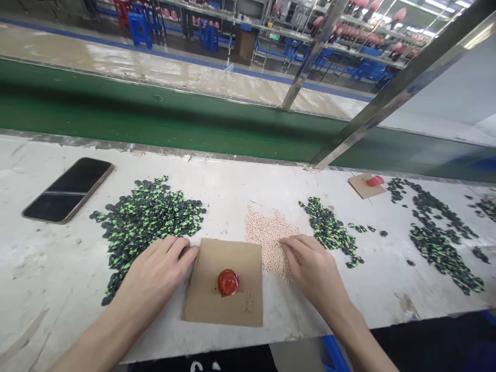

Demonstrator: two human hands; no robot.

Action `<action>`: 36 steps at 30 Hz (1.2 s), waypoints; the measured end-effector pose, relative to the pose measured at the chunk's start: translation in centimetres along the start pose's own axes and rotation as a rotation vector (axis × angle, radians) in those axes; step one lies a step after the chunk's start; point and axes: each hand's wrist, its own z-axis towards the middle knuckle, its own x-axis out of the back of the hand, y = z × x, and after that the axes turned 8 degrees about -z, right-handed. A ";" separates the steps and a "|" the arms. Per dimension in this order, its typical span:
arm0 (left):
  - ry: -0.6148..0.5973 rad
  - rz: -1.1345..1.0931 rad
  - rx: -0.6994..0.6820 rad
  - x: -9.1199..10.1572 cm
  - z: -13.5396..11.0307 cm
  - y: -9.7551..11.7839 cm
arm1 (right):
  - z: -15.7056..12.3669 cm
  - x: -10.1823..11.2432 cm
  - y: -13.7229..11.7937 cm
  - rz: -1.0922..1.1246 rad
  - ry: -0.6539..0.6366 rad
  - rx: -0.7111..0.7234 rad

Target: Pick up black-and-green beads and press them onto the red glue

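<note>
My left hand (157, 271) rests on the near edge of a big heap of small black-and-green parts (145, 219), its fingers curled together at the left edge of a brown cardboard square (227, 305). On that square lies a red blob (228, 282). Fingers bent and close together, my right hand (312, 266) lies on a patch of tiny pale pink beads (269, 237). What the fingertips of either hand pinch is hidden. A smaller heap of black-and-green parts (331, 230) lies just right of my right hand.
A dark phone (68, 189) lies face up at the far left. Further right are another cardboard piece with a red blob (368, 184) and more black-and-green parts (437, 240). A green conveyor belt (163, 121) runs behind the white bench, crossed by slanted metal bars (387, 106).
</note>
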 end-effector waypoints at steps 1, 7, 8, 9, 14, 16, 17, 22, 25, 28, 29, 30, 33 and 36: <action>0.006 0.008 -0.003 0.0 -0.2 0.2 | 0.0 0.1 0.0 0.015 0.006 -0.010; 0.110 -0.270 0.212 1.0 -1.4 1.7 | -0.1 1.2 -0.6 0.176 0.044 -0.146; 0.126 -0.412 0.310 1.4 -1.4 1.9 | -0.2 1.4 -0.6 0.211 0.046 -0.178; 0.142 -0.569 0.420 1.7 -1.4 2.1 | -0.2 1.6 -0.6 0.246 0.046 -0.210; 0.230 -1.231 0.909 3.7 0.0 3.3 | -0.6 2.2 -0.5 0.440 0.058 -0.372; 0.255 -1.357 1.014 4.6 0.7 4.1 | -0.9 2.5 -0.9 0.562 0.037 -0.429; 0.257 -1.402 1.027 4.9 1.0 4.7 | -1.2 2.6 -1.3 0.627 0.019 -0.449; 0.307 -1.435 0.671 5.2 2.0 7.9 | -2.5 3.6 -4.6 1.021 -0.083 -0.501; 0.331 -1.287 0.368 4.3 2.1 9.2 | -2.9 4.1 -6.0 1.202 -0.229 -0.494; 0.268 -1.178 0.204 3.6 2.0 9.3 | -3.1 4.3 -6.5 1.172 -0.318 -0.438; 0.247 -1.158 0.176 3.5 1.9 9.2 | -3.2 4.3 -6.6 1.146 -0.330 -0.447; 0.226 -1.151 0.157 3.4 1.9 9.0 | -3.2 4.4 -6.6 1.115 -0.340 -0.474; 0.183 -1.236 0.183 3.6 2.0 8.7 | -3.2 4.6 -7.0 1.040 -0.360 -0.566; 0.165 -1.447 0.357 3.9 2.1 8.7 | -3.2 4.6 -7.4 1.037 -0.386 -0.456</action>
